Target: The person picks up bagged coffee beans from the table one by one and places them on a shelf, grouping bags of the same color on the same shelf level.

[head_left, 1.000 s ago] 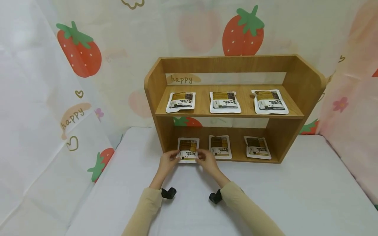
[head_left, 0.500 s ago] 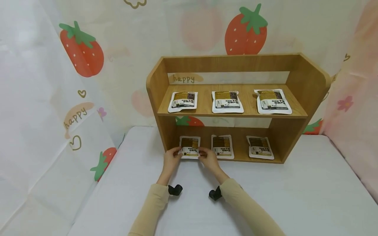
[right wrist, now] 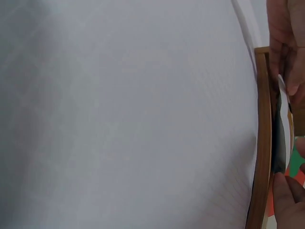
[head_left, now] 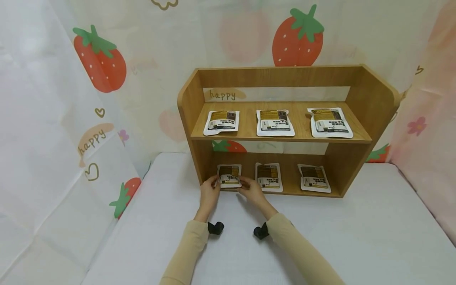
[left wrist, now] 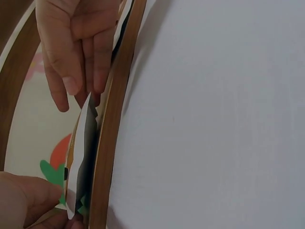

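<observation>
A flat white pouch (head_left: 229,174) with a brown and yellow printed label lies at the left end of the lower shelf. At its left edge, my left hand (head_left: 209,194) pinches it between thumb and fingers. My right hand (head_left: 254,194) holds the opposite edge, its fingertips partly hidden. Seen edge-on in the left wrist view, the pouch (left wrist: 81,157) sits just above the wooden shelf edge (left wrist: 107,143), a hand at each end. The right wrist view likewise has the pouch (right wrist: 284,129) between both hands, close to the shelf board.
Two similar pouches, one in the middle (head_left: 268,177) and one at the right (head_left: 315,178), lie on the lower shelf. The upper shelf (head_left: 246,118) bears three more in a row. The wooden rack (head_left: 279,139) stands on a white-covered table (head_left: 374,221) before a strawberry-print curtain.
Both hands have moved the left pouch back, deeper onto the lower shelf; its front edge no longer overhangs the board. The head view has shifted slightly.
</observation>
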A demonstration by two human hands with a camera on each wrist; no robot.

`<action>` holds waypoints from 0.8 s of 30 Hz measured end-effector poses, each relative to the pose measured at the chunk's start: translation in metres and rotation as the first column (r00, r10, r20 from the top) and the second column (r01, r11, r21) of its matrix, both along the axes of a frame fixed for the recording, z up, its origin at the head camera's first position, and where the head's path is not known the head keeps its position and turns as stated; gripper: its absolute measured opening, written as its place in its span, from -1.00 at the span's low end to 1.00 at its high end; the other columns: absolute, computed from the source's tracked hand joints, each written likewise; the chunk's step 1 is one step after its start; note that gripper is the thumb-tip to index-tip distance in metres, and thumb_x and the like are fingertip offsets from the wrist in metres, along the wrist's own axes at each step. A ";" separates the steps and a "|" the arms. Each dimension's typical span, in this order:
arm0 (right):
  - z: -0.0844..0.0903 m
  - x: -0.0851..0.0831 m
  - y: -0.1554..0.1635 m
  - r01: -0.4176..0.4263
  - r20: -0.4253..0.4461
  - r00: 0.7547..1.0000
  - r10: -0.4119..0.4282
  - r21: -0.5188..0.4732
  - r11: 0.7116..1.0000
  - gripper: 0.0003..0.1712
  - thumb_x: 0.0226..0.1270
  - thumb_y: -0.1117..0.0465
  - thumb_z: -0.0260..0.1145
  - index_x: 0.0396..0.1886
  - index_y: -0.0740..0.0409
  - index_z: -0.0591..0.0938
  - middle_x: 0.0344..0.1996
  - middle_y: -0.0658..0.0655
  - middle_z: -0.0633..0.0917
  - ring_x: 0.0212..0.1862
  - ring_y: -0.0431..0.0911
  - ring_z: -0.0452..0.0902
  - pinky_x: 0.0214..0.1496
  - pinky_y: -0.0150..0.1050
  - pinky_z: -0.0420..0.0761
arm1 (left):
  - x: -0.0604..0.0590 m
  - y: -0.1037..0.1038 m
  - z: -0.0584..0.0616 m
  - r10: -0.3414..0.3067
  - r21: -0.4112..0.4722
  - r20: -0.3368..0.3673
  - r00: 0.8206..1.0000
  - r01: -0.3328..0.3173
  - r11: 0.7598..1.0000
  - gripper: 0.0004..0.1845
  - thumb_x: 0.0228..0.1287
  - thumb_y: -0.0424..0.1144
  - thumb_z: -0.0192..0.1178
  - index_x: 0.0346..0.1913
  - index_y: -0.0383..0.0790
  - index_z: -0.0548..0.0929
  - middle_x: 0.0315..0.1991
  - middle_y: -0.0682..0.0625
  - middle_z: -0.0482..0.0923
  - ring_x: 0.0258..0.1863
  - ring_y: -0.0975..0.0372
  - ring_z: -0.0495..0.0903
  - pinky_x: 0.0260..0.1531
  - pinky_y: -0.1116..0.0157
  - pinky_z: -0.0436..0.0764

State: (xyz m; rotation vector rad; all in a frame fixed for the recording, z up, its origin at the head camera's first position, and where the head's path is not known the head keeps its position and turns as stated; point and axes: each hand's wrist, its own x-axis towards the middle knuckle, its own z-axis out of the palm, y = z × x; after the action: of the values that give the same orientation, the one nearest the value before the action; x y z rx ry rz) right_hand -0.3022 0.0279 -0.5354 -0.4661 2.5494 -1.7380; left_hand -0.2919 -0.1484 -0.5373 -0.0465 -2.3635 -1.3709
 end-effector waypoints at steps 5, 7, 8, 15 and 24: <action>-0.002 -0.001 0.002 -0.025 -0.021 0.999 0.025 -0.010 1.000 -0.46 0.20 0.38 0.27 0.19 0.40 0.42 0.14 0.37 0.48 0.17 0.18 0.42 0.13 -0.14 0.50 | -0.001 -0.002 -0.002 -0.002 0.049 0.036 0.999 0.000 0.999 -0.69 0.20 -0.46 0.15 0.02 -0.48 0.57 -0.05 -0.29 0.59 -0.13 -0.02 0.59 -0.16 0.09 0.58; -0.002 0.000 0.003 -0.033 -0.027 0.999 0.033 -0.013 0.999 -0.46 0.21 0.37 0.27 0.19 0.40 0.42 0.15 0.36 0.47 0.17 0.18 0.41 0.14 -0.14 0.49 | -0.001 -0.003 -0.004 -0.013 0.065 0.046 0.999 0.010 0.998 -0.67 0.21 -0.44 0.15 0.04 -0.47 0.56 -0.03 -0.29 0.58 -0.11 -0.03 0.59 -0.14 0.09 0.58; -0.002 0.000 0.003 -0.038 -0.029 0.999 0.037 -0.018 0.999 -0.46 0.21 0.36 0.27 0.20 0.41 0.41 0.16 0.36 0.47 0.18 0.17 0.41 0.15 -0.14 0.49 | 0.000 -0.004 -0.004 -0.019 0.065 0.043 0.999 0.017 0.998 -0.67 0.21 -0.43 0.14 0.04 -0.47 0.55 -0.03 -0.30 0.57 -0.10 -0.03 0.59 -0.12 0.10 0.58; 0.003 0.006 0.008 -0.090 -0.064 0.994 0.087 -0.035 0.995 -0.44 0.25 0.31 0.26 0.22 0.42 0.38 0.19 0.36 0.44 0.21 0.20 0.37 0.20 -0.04 0.43 | 0.005 -0.010 0.000 -0.071 0.033 0.037 0.997 0.070 0.997 -0.62 0.23 -0.38 0.15 0.10 -0.47 0.51 0.02 -0.29 0.54 -0.11 -0.01 0.57 -0.14 0.15 0.58; 0.006 0.020 0.019 -0.212 -0.238 0.943 0.233 0.110 0.971 -0.41 0.24 0.29 0.27 0.21 0.48 0.36 0.18 0.41 0.42 0.21 0.25 0.34 0.20 0.09 0.38 | 0.020 -0.014 0.001 -0.133 -0.162 0.009 0.991 0.133 0.978 -0.52 0.21 -0.33 0.19 0.16 -0.47 0.44 0.09 -0.33 0.47 0.10 -0.11 0.44 0.11 0.00 0.41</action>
State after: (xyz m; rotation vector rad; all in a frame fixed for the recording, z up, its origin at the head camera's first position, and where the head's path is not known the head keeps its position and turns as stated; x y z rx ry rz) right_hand -0.2824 0.0470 -0.5295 -0.9846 2.5892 -1.5764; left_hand -0.2714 -0.1623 -0.5367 -0.2563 -2.5043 -1.2317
